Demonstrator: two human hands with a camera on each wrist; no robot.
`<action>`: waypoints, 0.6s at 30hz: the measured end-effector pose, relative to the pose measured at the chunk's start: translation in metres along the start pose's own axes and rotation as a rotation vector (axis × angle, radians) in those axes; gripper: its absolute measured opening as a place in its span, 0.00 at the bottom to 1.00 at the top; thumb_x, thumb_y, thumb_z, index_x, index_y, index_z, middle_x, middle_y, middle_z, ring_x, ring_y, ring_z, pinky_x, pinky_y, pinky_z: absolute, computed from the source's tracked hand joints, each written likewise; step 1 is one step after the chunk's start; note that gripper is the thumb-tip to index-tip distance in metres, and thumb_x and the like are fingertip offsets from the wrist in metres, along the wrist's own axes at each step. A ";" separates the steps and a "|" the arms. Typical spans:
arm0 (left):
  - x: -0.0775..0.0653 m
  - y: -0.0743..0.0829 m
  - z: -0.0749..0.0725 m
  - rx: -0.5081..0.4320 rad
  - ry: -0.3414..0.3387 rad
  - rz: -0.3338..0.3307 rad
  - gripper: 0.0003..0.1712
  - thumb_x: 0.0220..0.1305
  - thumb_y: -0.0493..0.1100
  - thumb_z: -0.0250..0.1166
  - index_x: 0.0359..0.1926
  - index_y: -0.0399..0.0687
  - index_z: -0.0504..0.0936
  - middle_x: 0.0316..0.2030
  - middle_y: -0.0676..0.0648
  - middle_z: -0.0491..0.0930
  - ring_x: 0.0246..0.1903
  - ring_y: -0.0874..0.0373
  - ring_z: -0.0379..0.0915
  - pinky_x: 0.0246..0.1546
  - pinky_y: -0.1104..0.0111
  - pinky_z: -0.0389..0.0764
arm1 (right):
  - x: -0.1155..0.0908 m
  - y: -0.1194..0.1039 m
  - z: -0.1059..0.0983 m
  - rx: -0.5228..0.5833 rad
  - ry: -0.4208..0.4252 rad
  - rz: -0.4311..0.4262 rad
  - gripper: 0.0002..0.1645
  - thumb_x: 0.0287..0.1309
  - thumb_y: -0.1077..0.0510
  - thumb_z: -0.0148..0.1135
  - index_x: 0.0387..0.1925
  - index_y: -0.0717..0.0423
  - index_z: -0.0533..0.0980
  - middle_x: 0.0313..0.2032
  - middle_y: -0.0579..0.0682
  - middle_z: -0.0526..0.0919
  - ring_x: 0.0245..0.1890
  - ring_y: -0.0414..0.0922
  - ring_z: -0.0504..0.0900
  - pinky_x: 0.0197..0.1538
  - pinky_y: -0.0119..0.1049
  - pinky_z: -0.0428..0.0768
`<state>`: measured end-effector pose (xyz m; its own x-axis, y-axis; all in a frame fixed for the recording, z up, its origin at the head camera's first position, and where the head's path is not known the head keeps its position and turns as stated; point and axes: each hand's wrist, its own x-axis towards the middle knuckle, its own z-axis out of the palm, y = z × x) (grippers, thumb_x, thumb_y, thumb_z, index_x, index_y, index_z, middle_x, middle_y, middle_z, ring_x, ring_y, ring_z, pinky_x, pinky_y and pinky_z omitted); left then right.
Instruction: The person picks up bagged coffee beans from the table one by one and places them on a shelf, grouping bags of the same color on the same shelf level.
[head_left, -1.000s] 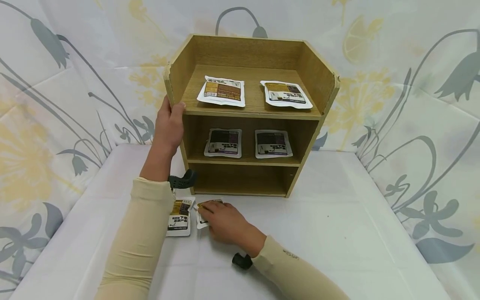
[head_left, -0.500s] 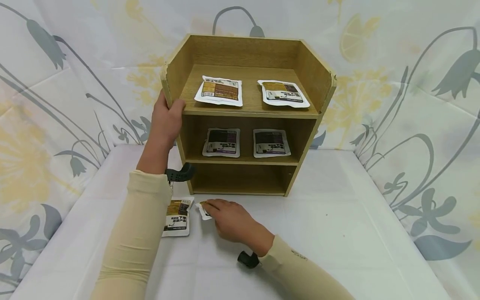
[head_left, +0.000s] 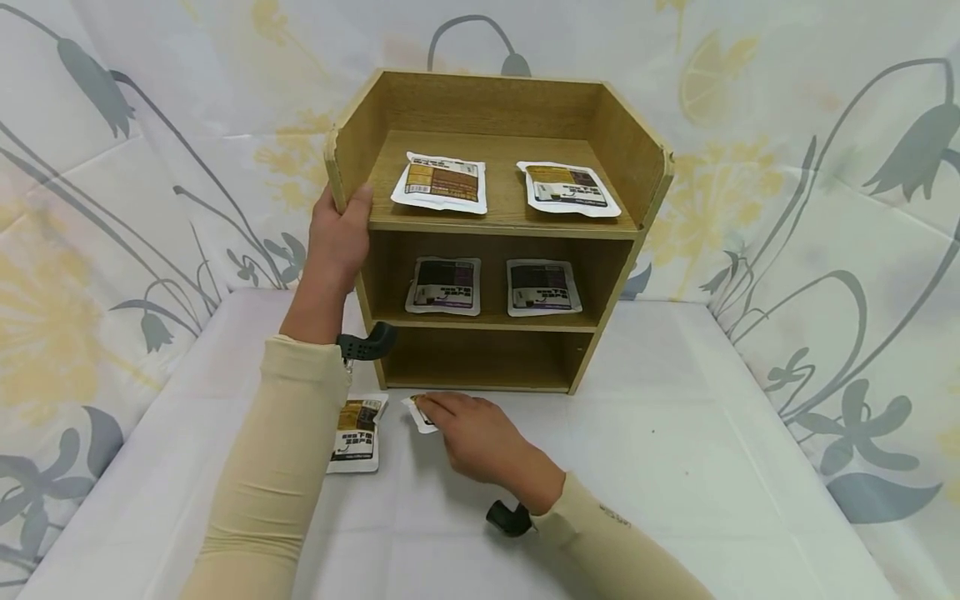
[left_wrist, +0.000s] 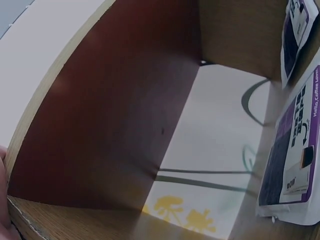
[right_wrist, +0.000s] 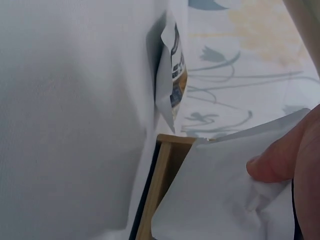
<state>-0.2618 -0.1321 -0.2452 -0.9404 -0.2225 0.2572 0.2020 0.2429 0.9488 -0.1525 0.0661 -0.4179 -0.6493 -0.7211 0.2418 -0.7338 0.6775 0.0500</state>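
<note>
My left hand (head_left: pixel 339 237) grips the left side panel of a small wooden shelf unit (head_left: pixel 491 104), thumb at the front edge; only a sliver of it shows in the left wrist view. Low in front of the bottom shelf, my right hand (head_left: pixel 483 442) pinches a flat white-edged packet (head_left: pixel 422 415), mostly covered by the fingers in the head view. In the right wrist view the thumb (right_wrist: pixel 272 167) presses on the packet's plain white back. To its left, a similar yellow-and-brown labelled packet (head_left: pixel 357 435) lies on the white cloth, partly behind my left sleeve.
On the top shelf lie a brown-and-yellow packet (head_left: pixel 441 183) and a yellow-and-white packet (head_left: pixel 570 190). The middle shelf bears two dark purple-labelled packets, the left packet (head_left: pixel 445 286) and the right packet (head_left: pixel 543 287). Flower-printed cloth (head_left: pixel 787 167) hangs behind and at both sides.
My right hand has drawn the packet rightward, away from the packet left on the cloth and closer to the unit's base. My left hand keeps its grip on the side panel.
</note>
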 end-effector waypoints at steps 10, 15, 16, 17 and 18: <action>0.000 0.001 0.001 -0.056 -0.023 -0.002 0.27 0.72 0.52 0.48 0.70 0.58 0.61 0.66 0.44 0.65 0.63 0.53 0.61 0.67 0.56 0.62 | -0.008 0.012 -0.002 -0.022 0.088 -0.010 0.27 0.61 0.63 0.53 0.63 0.52 0.71 0.58 0.48 0.79 0.55 0.44 0.80 0.51 0.38 0.81; -0.003 0.002 0.001 -0.066 -0.036 -0.006 0.28 0.72 0.51 0.47 0.71 0.63 0.58 0.68 0.46 0.62 0.65 0.52 0.59 0.68 0.54 0.60 | -0.012 0.017 -0.002 -0.018 0.103 0.004 0.28 0.60 0.64 0.52 0.63 0.53 0.72 0.58 0.48 0.79 0.55 0.45 0.80 0.52 0.38 0.81; -0.003 0.003 0.001 -0.067 -0.038 -0.005 0.28 0.72 0.51 0.47 0.71 0.62 0.58 0.68 0.46 0.62 0.65 0.52 0.60 0.68 0.54 0.60 | -0.013 0.018 -0.002 -0.019 0.104 0.009 0.28 0.60 0.64 0.52 0.63 0.53 0.72 0.58 0.48 0.79 0.55 0.45 0.80 0.52 0.38 0.81; -0.003 0.003 0.000 -0.068 -0.041 -0.003 0.28 0.72 0.51 0.47 0.71 0.62 0.58 0.68 0.46 0.62 0.65 0.52 0.60 0.68 0.54 0.61 | -0.014 0.019 -0.002 -0.019 0.106 0.013 0.28 0.60 0.65 0.52 0.63 0.52 0.72 0.58 0.48 0.79 0.55 0.45 0.80 0.52 0.38 0.81; -0.003 0.003 0.000 -0.069 -0.044 0.000 0.28 0.72 0.51 0.47 0.71 0.62 0.58 0.68 0.46 0.62 0.64 0.52 0.60 0.67 0.54 0.61 | -0.014 0.021 -0.003 -0.017 0.110 0.017 0.28 0.59 0.65 0.53 0.63 0.53 0.72 0.58 0.49 0.79 0.55 0.45 0.80 0.53 0.39 0.80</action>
<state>-0.2581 -0.1303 -0.2436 -0.9514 -0.1800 0.2500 0.2187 0.1769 0.9596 -0.1578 0.0908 -0.4179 -0.6351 -0.6897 0.3478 -0.7188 0.6925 0.0609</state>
